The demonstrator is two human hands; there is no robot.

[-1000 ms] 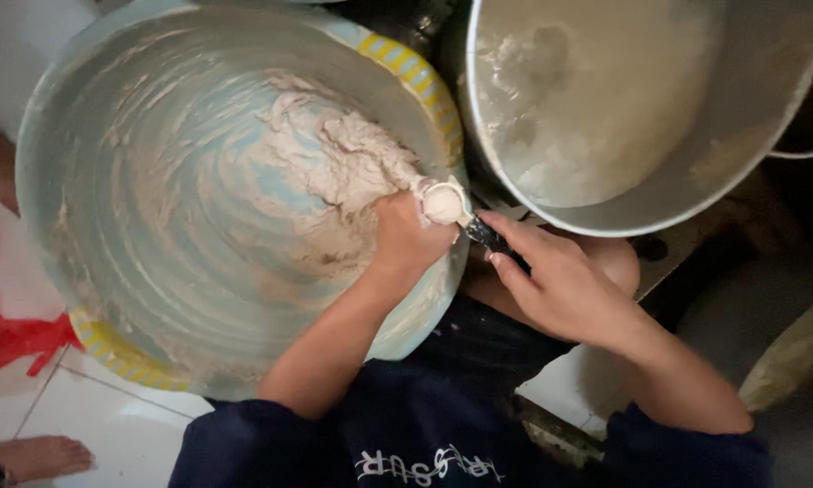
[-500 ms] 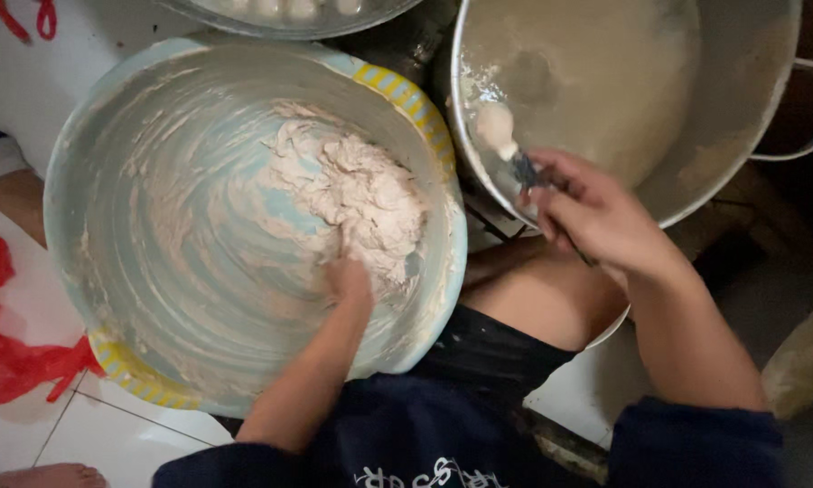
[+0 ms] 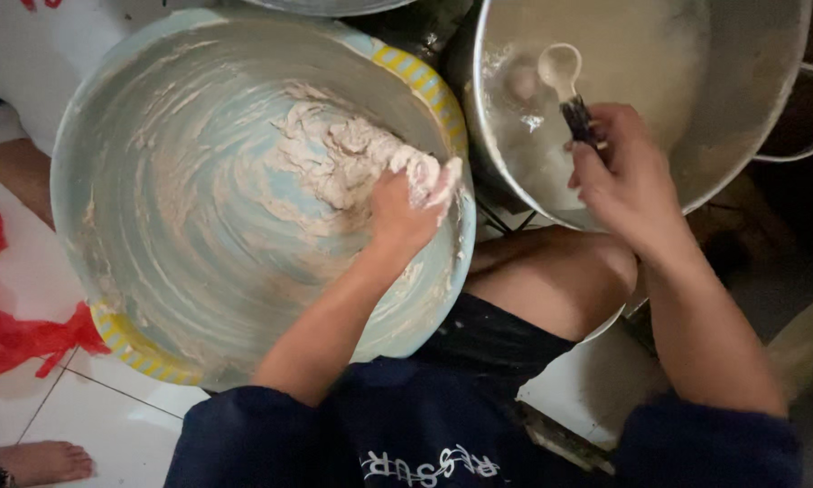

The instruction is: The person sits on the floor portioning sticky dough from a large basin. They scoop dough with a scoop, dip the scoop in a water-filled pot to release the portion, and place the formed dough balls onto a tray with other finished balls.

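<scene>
Dough (image 3: 352, 158) filled the left hand's (image 3: 406, 203) closed grip in the basin (image 3: 154, 271); right hand (image 3: 628, 176) clamped a spoon (image 3: 565, 86) over the pot (image 3: 741, 136).

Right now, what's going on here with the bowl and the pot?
A person sits over a big light-blue basin smeared with pale paste. The left hand is squeezing a lump of that paste at the basin's right side. The right hand holds a dark-handled spoon, its bowl empty, over a metal pot of cloudy liquid.

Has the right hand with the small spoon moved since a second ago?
Yes. The right hand carried the small spoon from the pale blue basin's rim to over the metal pot.
</scene>
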